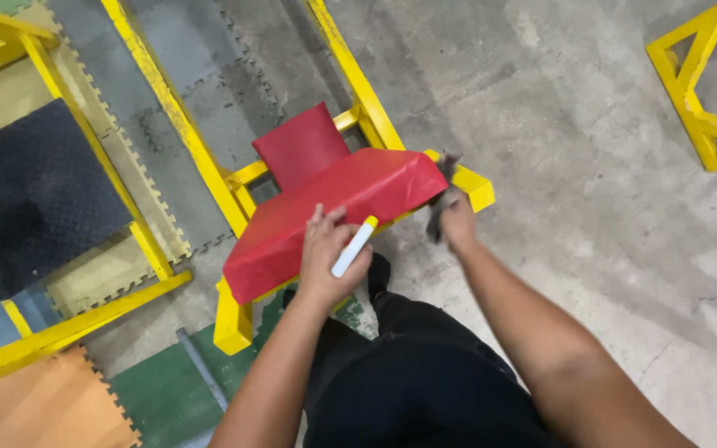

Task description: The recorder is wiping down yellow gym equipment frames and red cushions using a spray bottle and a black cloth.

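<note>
The left hand (325, 253) lies flat-palmed on the near edge of a red padded seat (325, 211), its fingers curled around a slim white marker (353, 247) with a yellow cap, which slants up and to the right across the knuckles. The seat is covered in smooth, slightly glossy vinyl, pulled tight into a wedge-like slab with sharp folded corners; a smaller red backrest pad (302, 147), rounded and blocky, stands upright just beyond it. Both pads sit on a yellow steel frame (234, 319) of square-section tubing, its paint scuffed at the near foot.

The right hand (456, 217) is closed on a dark grey rag (442, 197), crumpled and frayed-looking, pressed against the right corner of the seat where the vinyl meets the yellow tube.

Below the hands, black trousers (425, 373) fill the near centre. The floor (591, 124) to the right is bare, mottled grey concrete with hairline cracks. To the left lie interlocking foam mats (209, 91) with jigsaw edges in grey, green and orange, and a black rubber mat (26, 195) with a studded texture. Another yellow frame (703, 91) stands at the far right.
</note>
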